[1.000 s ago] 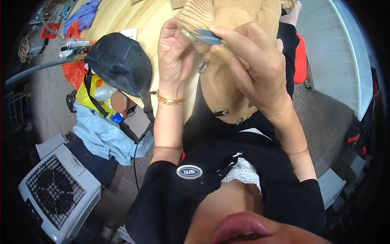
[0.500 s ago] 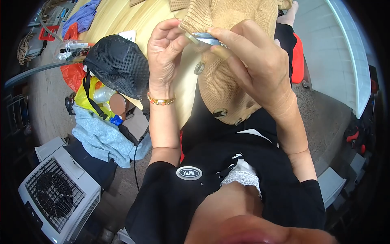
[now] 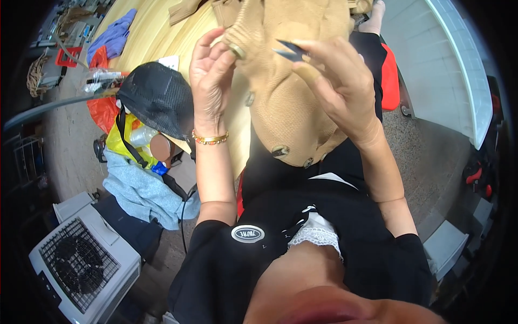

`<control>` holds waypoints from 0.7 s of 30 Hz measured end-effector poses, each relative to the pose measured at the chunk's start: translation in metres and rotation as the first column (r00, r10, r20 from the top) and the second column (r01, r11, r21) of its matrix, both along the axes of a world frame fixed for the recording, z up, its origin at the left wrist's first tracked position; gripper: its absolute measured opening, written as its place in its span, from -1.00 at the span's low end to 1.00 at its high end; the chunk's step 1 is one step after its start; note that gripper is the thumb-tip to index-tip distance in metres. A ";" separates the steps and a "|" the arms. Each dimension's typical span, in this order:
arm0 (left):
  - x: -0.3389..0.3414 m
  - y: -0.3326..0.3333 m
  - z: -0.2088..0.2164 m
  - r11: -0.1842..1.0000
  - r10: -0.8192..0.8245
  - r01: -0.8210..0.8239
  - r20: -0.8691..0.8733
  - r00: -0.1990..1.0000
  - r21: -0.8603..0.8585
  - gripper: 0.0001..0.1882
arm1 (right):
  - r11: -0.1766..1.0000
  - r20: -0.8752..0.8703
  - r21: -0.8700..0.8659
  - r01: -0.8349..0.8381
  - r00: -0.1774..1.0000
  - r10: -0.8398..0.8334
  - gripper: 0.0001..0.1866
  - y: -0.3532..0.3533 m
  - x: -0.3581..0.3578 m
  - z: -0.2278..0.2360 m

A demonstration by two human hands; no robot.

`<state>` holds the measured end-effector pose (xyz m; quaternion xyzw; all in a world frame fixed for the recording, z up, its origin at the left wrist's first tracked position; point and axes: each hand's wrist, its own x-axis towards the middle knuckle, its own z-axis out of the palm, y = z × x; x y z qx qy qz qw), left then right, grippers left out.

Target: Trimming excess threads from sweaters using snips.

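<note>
The tan knit garment (image 3: 291,102) hangs in the upper middle of the frame, soft, limp and light, ribbed, with round buttons along its edge; best held at that firmer buttoned border; the left hand (image 3: 211,81) pinches its edge by a button, while the right hand (image 3: 337,89) pinches small dark snips (image 3: 290,51), rigid, sharp-tipped, over the pale wooden bench (image 3: 154,32).

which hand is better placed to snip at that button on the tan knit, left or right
Right, most likely. The right hand already holds the small snips, blades pointing toward the button. The left hand is busy pinching the tan cardigan at that button.
</note>
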<state>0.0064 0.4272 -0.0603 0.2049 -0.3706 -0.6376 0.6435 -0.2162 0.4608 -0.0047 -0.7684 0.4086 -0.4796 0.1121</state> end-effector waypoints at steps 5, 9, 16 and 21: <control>0.009 -0.003 -0.007 0.938 0.304 -0.341 0.323 0.896 0.063 -0.54 | 0.914 0.312 0.373 -0.156 0.949 0.035 -0.64 0.042 -0.028 -0.031; 0.023 0.025 -0.002 0.806 0.576 -0.442 0.691 0.437 -0.393 -0.52 | 0.850 0.230 0.523 -0.059 0.970 -0.074 -0.78 0.080 -0.074 -0.075; -0.007 0.110 0.061 0.545 0.486 0.759 0.872 0.061 -0.357 -0.64 | 0.767 0.200 0.621 -0.161 0.979 0.043 -0.77 0.123 -0.105 -0.117; -0.021 0.107 0.062 0.496 0.599 0.851 0.777 -0.193 -0.172 -0.62 | 0.730 0.085 0.637 -0.249 0.963 0.254 -0.55 0.134 -0.095 -0.142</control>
